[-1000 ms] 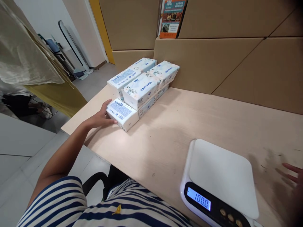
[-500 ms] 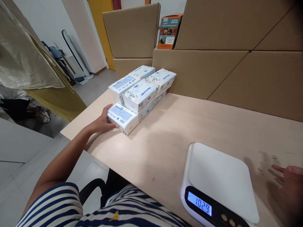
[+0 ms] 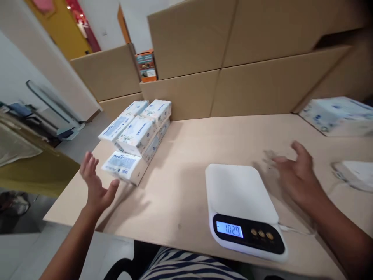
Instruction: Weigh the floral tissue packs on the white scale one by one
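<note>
My left hand [image 3: 97,188] is raised with its fingers apart, just left of the nearest tissue pack [image 3: 124,165] and holding nothing. That pack lies in the lower layer of a stack; several more floral white packs, such as the upper tissue pack [image 3: 136,136], sit above and behind it. Above the table, to the right of a white digital scale [image 3: 240,190], hovers my right hand [image 3: 300,177]. Its thumb stands away from its fingers, which are smeared by motion, and no object shows in it. The scale's plate is bare and its lit display [image 3: 229,229] reads 1029, perhaps with a decimal point.
Cardboard boxes [image 3: 186,91] wall off the table's far side, with an orange and blue carton [image 3: 146,66] on one. At the right lie another tissue pack [image 3: 335,114] and a blurred white object [image 3: 359,175]. A thin white cable [image 3: 295,229] runs from the scale.
My left hand has let go of the nearest tissue pack and drawn back left. My right hand has come further into view. The view has turned right, showing the tissue pack there.
</note>
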A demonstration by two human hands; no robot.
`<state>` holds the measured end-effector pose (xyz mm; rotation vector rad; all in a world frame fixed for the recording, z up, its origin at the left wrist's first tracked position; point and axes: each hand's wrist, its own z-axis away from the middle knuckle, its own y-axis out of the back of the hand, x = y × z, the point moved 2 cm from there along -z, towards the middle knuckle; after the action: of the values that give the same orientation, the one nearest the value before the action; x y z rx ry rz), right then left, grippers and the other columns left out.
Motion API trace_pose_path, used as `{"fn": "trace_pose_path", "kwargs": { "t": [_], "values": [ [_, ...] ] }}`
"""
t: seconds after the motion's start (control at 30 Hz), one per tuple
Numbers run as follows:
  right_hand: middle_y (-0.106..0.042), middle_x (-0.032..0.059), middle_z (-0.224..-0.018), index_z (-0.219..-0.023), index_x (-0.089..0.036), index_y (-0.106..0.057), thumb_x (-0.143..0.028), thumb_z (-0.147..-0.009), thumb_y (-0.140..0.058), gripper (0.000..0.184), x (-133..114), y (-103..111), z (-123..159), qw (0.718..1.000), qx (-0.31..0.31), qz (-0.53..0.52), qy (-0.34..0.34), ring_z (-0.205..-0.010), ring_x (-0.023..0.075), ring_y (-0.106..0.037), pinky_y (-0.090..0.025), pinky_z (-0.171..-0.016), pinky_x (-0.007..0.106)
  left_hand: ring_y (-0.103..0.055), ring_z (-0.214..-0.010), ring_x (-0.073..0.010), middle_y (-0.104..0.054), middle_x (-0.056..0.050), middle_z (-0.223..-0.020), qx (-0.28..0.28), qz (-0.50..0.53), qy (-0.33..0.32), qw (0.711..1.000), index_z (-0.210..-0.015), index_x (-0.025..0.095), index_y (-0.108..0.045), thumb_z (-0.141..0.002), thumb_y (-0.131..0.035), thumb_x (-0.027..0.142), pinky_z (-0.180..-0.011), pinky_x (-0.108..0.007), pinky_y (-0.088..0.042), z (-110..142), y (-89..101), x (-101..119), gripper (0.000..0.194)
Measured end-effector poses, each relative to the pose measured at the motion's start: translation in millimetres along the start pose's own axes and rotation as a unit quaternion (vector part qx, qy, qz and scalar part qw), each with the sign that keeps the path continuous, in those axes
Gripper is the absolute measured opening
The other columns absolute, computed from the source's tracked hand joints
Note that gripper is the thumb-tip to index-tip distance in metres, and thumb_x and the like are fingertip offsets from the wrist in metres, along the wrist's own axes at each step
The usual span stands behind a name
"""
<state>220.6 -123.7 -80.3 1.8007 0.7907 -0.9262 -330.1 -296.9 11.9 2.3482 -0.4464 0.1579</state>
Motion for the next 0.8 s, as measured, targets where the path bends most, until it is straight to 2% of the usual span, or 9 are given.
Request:
{"fn": "trace_pose_path", "kwargs": {
  "t": [0.1,0.2,0.27,0.37,0.5,0.57,0.63,0.73,0.8],
  "values": [
    [-0.038,0.0255,-0.177,-0.170,-0.026,-0.041,-0.098,-0.084,-0.056,0.113,-8,-8,2,0.998,-0.032,-0.044,-0.018,-0.132,0.0341,-0.068,-0.055,-0.116,0.055,-0.043,-0.161,-0.0377,-0.031,-0.003,-0.177,0.042,0.004,-0.145,0.989,-0.174,0.050,-0.025,-0.102,-0.066,0.053,-0.131,-0.061,-0.051,-8,-25.7,29,0.083],
    [-0.040,0.0210,-0.177,-0.169,-0.030,-0.038,-0.100,-0.083,-0.054,0.112,-17,-11,6,0.994,-0.072,-0.080,0.004,-0.131,0.0329,-0.069,-0.051,-0.122,0.062,-0.059,-0.146,-0.0358,-0.042,-0.004,-0.169,-0.003,0.060,-0.229,0.972,-0.172,0.052,-0.032,-0.101,-0.066,0.058,-0.118,-0.061,-0.063,-20,-61.2,60,0.079],
    [-0.046,0.0209,-0.174,-0.170,-0.031,-0.037,-0.099,-0.085,-0.053,0.110,-23,-12,9,0.990,-0.097,-0.103,0.018,-0.125,0.0316,-0.072,-0.052,-0.121,0.062,-0.060,-0.144,-0.0342,-0.044,-0.006,-0.168,-0.035,0.101,-0.268,0.958,-0.174,0.048,-0.031,-0.103,-0.063,0.061,-0.115,-0.059,-0.065,-35,-82.2,83,0.079],
    [-0.058,0.0229,-0.164,-0.173,-0.028,-0.032,-0.094,-0.091,-0.051,0.107,-33,-14,15,0.985,-0.133,-0.111,0.013,-0.115,0.0312,-0.076,-0.057,-0.114,0.061,-0.054,-0.154,-0.0313,-0.043,-0.008,-0.170,-0.057,0.146,-0.316,0.936,-0.177,0.041,-0.025,-0.105,-0.064,0.053,-0.125,-0.053,-0.058,-70,-110.3,119,0.083],
    [-0.067,0.0214,-0.154,-0.171,-0.025,-0.040,-0.083,-0.098,-0.053,0.094,-43,-14,13,0.987,-0.105,-0.114,0.042,-0.108,0.0295,-0.079,-0.061,-0.107,0.057,-0.047,-0.161,-0.0308,-0.045,-0.015,-0.171,-0.117,0.156,-0.327,0.925,-0.175,0.035,-0.024,-0.107,-0.063,0.052,-0.130,-0.054,-0.050,-139,-167.9,166,0.080],
    [-0.076,0.0182,-0.143,-0.161,-0.024,-0.054,-0.076,-0.103,-0.052,0.079,-48,-11,9,0.983,-0.060,-0.141,0.096,-0.102,0.0259,-0.080,-0.064,-0.101,0.050,-0.043,-0.164,-0.0337,-0.044,-0.021,-0.173,-0.174,0.141,-0.319,0.921,-0.172,0.028,-0.027,-0.108,-0.058,0.059,-0.130,-0.056,-0.047,-179,-208.5,191,0.078],
    [-0.083,0.0143,-0.127,-0.144,-0.023,-0.069,-0.067,-0.108,-0.051,0.060,-55,-5,5,0.967,-0.003,-0.161,0.196,-0.099,0.0228,-0.081,-0.065,-0.098,0.043,-0.035,-0.169,-0.0405,-0.034,-0.027,-0.179,-0.229,0.084,-0.334,0.911,-0.171,0.019,-0.033,-0.107,-0.058,0.062,-0.133,-0.061,-0.039,-217,-250.5,217,0.082],
    [-0.087,0.0095,-0.105,-0.119,-0.022,-0.079,-0.050,-0.113,-0.049,0.042,-66,7,6,0.921,0.072,-0.139,0.356,-0.094,0.0197,-0.082,-0.065,-0.093,0.037,-0.028,-0.171,-0.0491,-0.011,-0.026,-0.188,-0.306,-0.052,-0.389,0.867,-0.172,0.016,-0.039,-0.107,-0.060,0.045,-0.135,-0.066,-0.030,-262,-304.3,260,0.074],
    [-0.087,0.0072,-0.096,-0.112,-0.022,-0.080,-0.043,-0.115,-0.046,0.040,-72,11,8,0.898,0.105,-0.119,0.410,-0.088,0.0176,-0.082,-0.065,-0.087,0.034,-0.027,-0.171,-0.0497,-0.002,-0.023,-0.189,-0.337,-0.124,-0.407,0.840,-0.174,0.017,-0.039,-0.106,-0.059,0.033,-0.135,-0.065,-0.028,-282,-330.1,288,0.073]
  ]
}}
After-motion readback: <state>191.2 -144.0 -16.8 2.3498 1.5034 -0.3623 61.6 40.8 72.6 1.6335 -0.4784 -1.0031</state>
